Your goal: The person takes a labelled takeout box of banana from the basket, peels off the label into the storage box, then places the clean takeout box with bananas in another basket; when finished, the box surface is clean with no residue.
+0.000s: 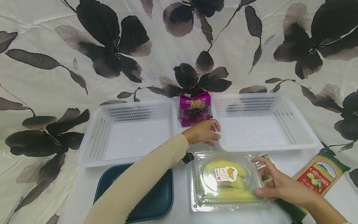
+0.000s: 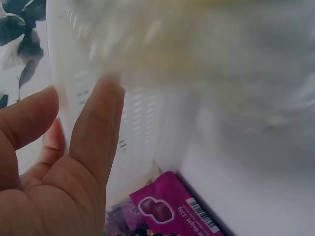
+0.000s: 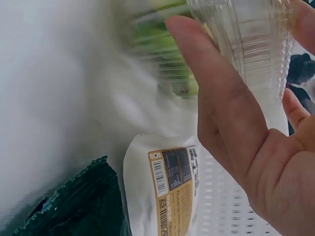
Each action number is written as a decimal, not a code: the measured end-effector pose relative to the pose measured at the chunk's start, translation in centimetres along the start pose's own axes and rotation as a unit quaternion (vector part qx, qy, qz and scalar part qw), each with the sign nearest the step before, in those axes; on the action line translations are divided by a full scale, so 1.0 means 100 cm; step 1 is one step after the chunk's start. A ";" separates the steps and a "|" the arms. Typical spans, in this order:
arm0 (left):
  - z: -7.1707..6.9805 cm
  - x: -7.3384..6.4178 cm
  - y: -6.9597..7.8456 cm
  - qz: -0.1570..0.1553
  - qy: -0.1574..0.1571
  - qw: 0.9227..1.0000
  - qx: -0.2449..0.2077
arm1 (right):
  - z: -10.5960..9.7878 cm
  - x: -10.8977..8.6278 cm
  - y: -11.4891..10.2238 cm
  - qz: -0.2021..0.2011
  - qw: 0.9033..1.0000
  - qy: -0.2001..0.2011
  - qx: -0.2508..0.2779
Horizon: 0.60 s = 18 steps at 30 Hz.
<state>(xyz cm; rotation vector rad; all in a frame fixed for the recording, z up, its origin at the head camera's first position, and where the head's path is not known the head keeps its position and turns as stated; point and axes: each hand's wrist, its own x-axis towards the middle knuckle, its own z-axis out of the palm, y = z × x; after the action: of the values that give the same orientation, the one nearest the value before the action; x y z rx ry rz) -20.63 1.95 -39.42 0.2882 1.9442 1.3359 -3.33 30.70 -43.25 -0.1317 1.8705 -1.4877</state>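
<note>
A clear plastic box of bananas (image 1: 223,183) with a white label lies in front of the two baskets. My right hand (image 1: 279,183) is at the box's right side, thumb and forefinger spread along that edge; the right wrist view has them against the clear plastic. My left hand (image 1: 202,132) reaches beyond the box with loosely extended fingers and holds nothing. Its fingertips are right at the near left corner of the right white basket (image 1: 265,147). Just behind that hand stands a purple candy bag (image 1: 195,110), wedged between the baskets.
Another white basket (image 1: 95,163) stands at the left, and a dark blue tray (image 1: 151,202) is partly covered by the left sleeve. To the right lie a green and red Olvoiléx packet (image 1: 321,174) and a white pouch (image 3: 167,182). Floral cloth (image 1: 156,56) hangs behind.
</note>
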 end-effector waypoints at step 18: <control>-0.002 0.001 -0.003 0.003 -0.020 1.000 -0.021 | -0.001 0.002 -0.003 -0.011 1.000 -0.012 0.010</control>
<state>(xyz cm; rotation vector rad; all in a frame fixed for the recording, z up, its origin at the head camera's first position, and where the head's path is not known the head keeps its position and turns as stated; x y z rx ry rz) -20.77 1.73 -39.69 0.2995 1.8809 1.3628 -3.63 30.61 -43.12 -0.1606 1.8394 -1.5123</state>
